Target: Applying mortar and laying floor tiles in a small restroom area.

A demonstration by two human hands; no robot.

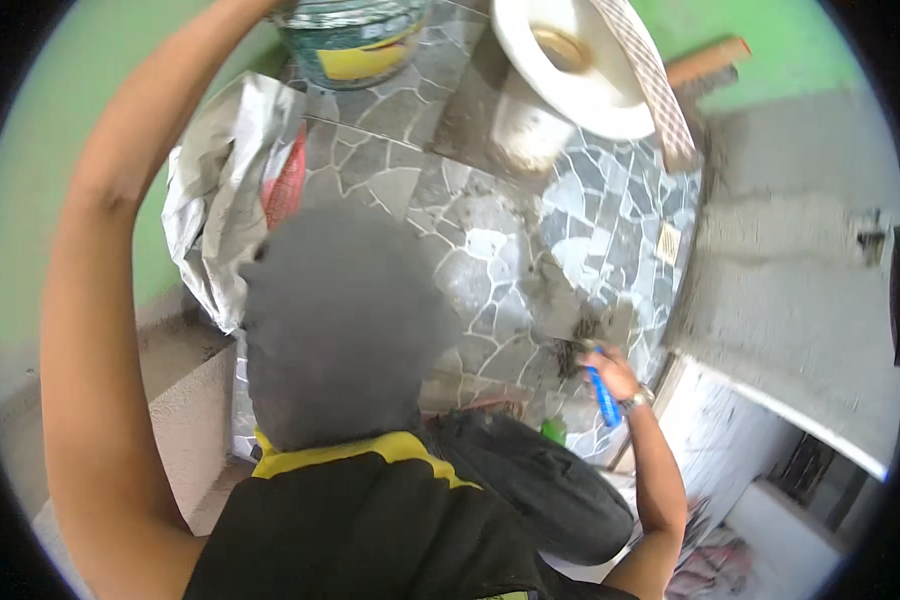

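Low at the right, my right hand (615, 370) is closed round the blue handle of a trowel (606, 400). Dark wet mortar (570, 355) lies on the stone-patterned floor (480, 320) beside that hand, and smears make the trowel's far end hard to pick out. My left arm (95, 320) is bent and raised along the left side. Its hand is cut off at the top edge, by a green bucket (360, 45) with a yellow patch. A grey rounded head covering (350, 320) and a black shirt (370, 530) with yellow collar hide the middle of the floor.
A white toilet bowl (625, 115) stands at the top right, a patterned strip (655, 80) across its rim. White sacking (210, 200) leans on the green wall at left. A grey plastered wall (790, 260) bounds the right; a low ledge (185, 400) is at lower left.
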